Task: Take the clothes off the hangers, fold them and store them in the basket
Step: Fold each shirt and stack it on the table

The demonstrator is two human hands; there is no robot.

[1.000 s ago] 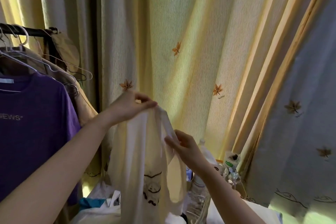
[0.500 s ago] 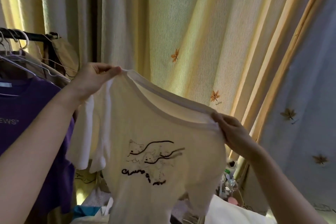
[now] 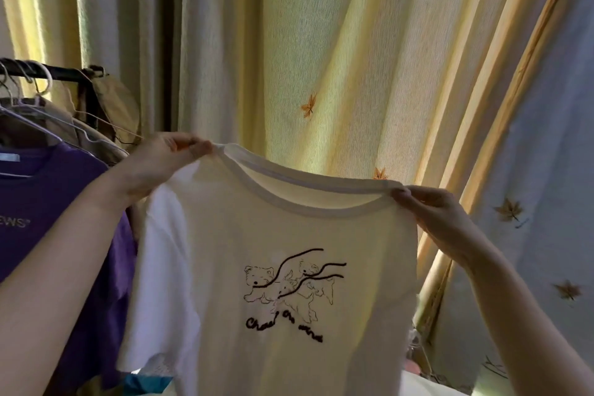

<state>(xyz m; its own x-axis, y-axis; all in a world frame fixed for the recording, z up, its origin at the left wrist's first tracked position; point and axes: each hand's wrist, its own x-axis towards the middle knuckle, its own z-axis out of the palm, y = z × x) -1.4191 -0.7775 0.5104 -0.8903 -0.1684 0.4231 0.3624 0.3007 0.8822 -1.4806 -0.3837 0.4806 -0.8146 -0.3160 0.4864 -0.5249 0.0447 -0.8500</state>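
A cream T-shirt (image 3: pixel 283 235) with a line drawing of bears and dark script hangs spread out in front of me, off any hanger. My left hand (image 3: pixel 160 164) pinches its left shoulder beside the collar. At the opposite end of the collar, my right hand (image 3: pixel 434 219) pinches the right shoulder. A purple T-shirt (image 3: pixel 41 212) with pale lettering hangs on a wire hanger (image 3: pixel 29 119) at the left. No basket shows in this view.
A black clothes rail (image 3: pixel 61 74) at the left carries several wire hangers and a tan garment (image 3: pixel 96 135). Yellow curtains (image 3: pixel 321 58) with leaf motifs fill the background. Blue fabric (image 3: pixel 144 384) and pale cloth lie low behind the shirt.
The cream shirt went from a bunched, hanging bundle to being held wide open. My hands have moved apart and upward, each gripping one shoulder.
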